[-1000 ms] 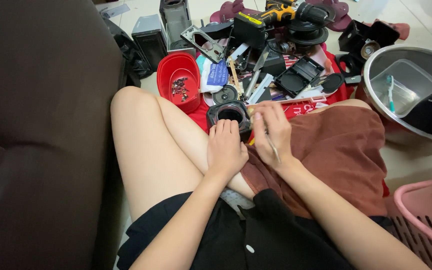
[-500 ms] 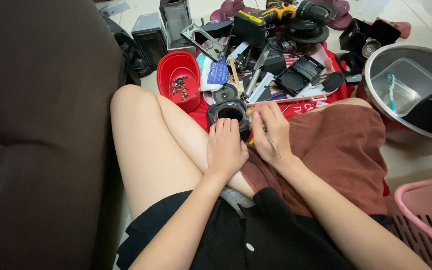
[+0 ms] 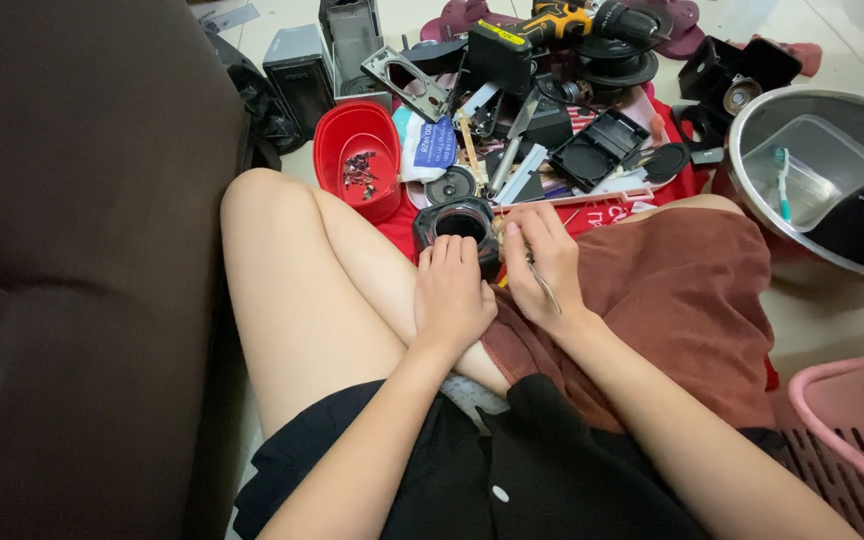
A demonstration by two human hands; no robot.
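Steadying a black round part [image 3: 460, 222] on the lap, left hand [image 3: 452, 295] lies over its near edge, fingers curled on the rim. Right hand [image 3: 542, 265] pinches a thin metal tool [image 3: 544, 287] just beside it. Red bowl [image 3: 357, 165] of screws sits near, left; steel basin [image 3: 752, 140] well apart, right.
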